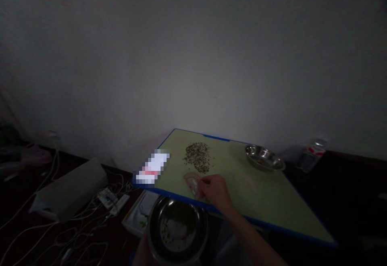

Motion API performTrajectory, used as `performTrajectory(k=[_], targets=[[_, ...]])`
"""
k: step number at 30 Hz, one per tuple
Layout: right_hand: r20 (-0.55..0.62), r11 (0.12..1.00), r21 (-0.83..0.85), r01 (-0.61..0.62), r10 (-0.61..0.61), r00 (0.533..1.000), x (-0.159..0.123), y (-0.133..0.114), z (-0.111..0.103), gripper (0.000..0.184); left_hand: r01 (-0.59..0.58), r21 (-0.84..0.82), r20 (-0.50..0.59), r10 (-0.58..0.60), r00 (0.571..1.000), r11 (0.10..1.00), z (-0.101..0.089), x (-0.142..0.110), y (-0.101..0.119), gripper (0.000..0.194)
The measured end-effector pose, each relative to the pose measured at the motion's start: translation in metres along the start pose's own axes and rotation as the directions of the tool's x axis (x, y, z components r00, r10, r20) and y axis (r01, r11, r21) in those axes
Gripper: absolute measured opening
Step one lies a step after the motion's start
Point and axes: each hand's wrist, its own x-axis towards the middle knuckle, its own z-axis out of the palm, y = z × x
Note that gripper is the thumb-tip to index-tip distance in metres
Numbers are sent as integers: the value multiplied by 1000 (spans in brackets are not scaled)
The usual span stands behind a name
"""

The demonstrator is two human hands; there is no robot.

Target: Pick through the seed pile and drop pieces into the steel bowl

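Note:
My right hand reaches over a pale green board with a blue rim. Its thumb and fingertips pinch a small clear plastic bag near the board's front edge. Just beyond the bag lies a loose spread of small dark and pale seed-like bits. Below the front edge sits a steel bowl with a few small bits inside. A dim strip of skin, perhaps my left hand or arm, shows against the bowl's left side; no fingers can be made out.
A shallow steel dish stands at the board's right back. A bright, pixelated rectangle covers the left edge. Left on the floor are a long box, a power strip and tangled cables. A labelled clear bottle is by the wall.

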Motion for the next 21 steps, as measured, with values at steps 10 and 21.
performTrajectory(k=[10, 21], targets=[[-38, 969, 67, -240, 242, 969, -22, 48, -37, 34, 10, -133, -76, -20, 997, 991, 0, -4, 1, 74], [-199, 918, -190, -349, 312, 929, -25, 117, -103, 34, 81, -208, 33, -76, 997, 975, 8, -3, 2, 57]])
